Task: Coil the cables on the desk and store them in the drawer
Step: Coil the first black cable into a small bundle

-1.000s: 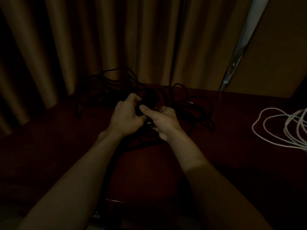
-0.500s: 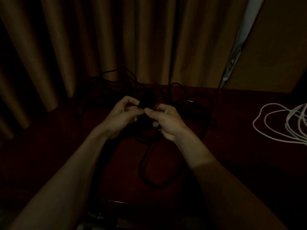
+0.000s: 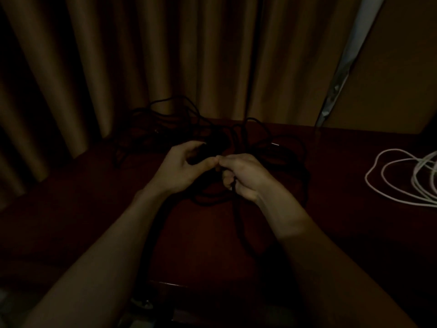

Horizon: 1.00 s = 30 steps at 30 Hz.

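Holding a strand of the black cable [image 3: 238,221] tight in its curled fingers, the right hand [image 3: 247,177] sits in the middle of the frame. The left hand [image 3: 182,169] is just beside it, its thumb touching the right fingertips. Its fingers are curled too, but it is too dark to tell if they hold any cable. The rest of the black cable lies in a messy heap behind both hands on the dark red worktop [image 3: 343,162], close to the curtain [image 3: 165,55]. A hard pull could turn those loops into a knot. Black on dark is hard to see, so a loop could get missed. The white cable [image 3: 387,185] lies loose at the right edge, well apart. I cannot see the drawer
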{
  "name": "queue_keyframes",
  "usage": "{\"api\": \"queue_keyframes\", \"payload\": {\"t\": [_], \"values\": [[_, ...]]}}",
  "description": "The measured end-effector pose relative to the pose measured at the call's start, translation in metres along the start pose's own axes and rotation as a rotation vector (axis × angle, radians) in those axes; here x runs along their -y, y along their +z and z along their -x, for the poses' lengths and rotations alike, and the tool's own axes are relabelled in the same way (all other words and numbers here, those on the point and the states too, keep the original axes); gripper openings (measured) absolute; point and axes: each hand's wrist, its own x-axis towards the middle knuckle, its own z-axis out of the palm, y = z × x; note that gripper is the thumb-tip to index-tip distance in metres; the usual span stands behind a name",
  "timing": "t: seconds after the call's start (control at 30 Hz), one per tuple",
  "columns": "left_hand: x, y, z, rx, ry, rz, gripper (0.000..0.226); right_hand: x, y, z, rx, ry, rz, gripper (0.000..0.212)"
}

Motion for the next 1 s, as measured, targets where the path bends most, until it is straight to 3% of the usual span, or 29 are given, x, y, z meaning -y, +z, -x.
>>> {"api": "queue_keyframes", "payload": {"t": [0.13, 0.23, 0.37, 0.4, 0.5, 0.63, 0.8, 0.87, 1.0], "values": [[0.005, 0.002, -0.002, -0.094, 0.006, -0.184, 0.043, 0.0, 0.004, -0.002, 0.012, 0.021, -0.024, 0.012], [0.003, 0.003, 0.0, -0.123, -0.051, -0.25, 0.053, 0.001, 0.002, 0.0, 0.029, 0.016, -0.009, 0.03], [0.003, 0.003, 0.001, -0.136, -0.066, -0.369, 0.06, 0.006, 0.001, 0.004, 0.082, 0.043, -0.053, 0.013], [0.003, 0.004, 0.001, -0.137, -0.056, -0.394, 0.06, 0.007, 0.001, 0.004, 0.081, 0.04, -0.02, 0.009], [0.001, 0.007, 0.001, -0.141, -0.023, -0.431, 0.053, 0.004, 0.005, 0.004, -0.038, -0.013, 0.274, 0.035], [0.0, 0.008, 0.003, -0.15, 0.001, -0.387, 0.035, -0.004, 0.011, 0.008, -0.004, -0.146, 0.296, 0.039], [-0.003, 0.011, 0.004, -0.162, -0.056, -0.221, 0.035, -0.008, 0.013, 0.007, -0.02, -0.264, 0.223, 0.025], [-0.005, 0.01, 0.004, -0.08, -0.13, -0.083, 0.03, -0.006, 0.009, 0.006, -0.022, -0.292, 0.233, 0.017], [-0.007, 0.005, 0.006, 0.101, -0.223, 0.12, 0.021, -0.006, 0.003, 0.006, -0.018, -0.331, 0.319, 0.022]]}}
